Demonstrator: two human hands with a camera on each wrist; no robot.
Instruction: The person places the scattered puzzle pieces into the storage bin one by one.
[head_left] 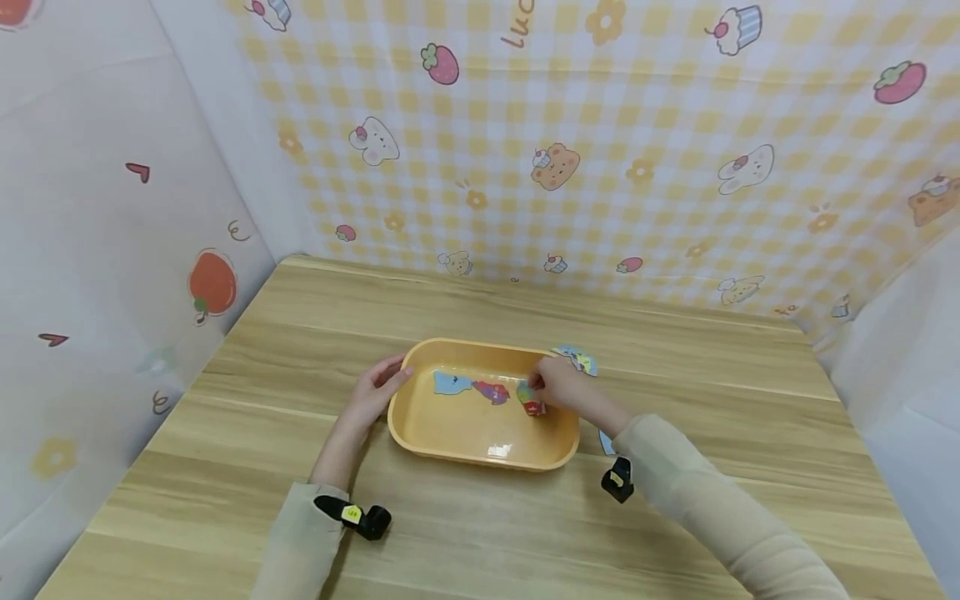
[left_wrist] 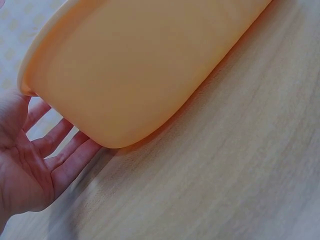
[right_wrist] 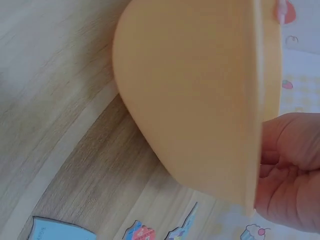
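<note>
A yellow-orange plastic tray (head_left: 480, 442) with raised walls sits on the table. My left hand (head_left: 378, 387) holds its left end, thumb over the rim; in the left wrist view the fingers (left_wrist: 70, 157) lie along the outer wall. Inside the tray, my right hand (head_left: 558, 382) pinches a red and green puzzle piece (head_left: 528, 398). In the right wrist view that hand (right_wrist: 295, 172) reaches over the rim, and its fingertips are hidden behind the wall. Left of it in the tray lie a pink and purple puzzle piece (head_left: 492, 392) and a light blue piece (head_left: 452, 382).
Behind the tray's right end, a colourful puzzle piece (head_left: 583, 360) lies partly covered by the right arm. A light blue piece (head_left: 607, 443) lies by the right sleeve. The wooden table (head_left: 712, 367) meets patterned cloth walls (head_left: 637, 100) at the back and sides.
</note>
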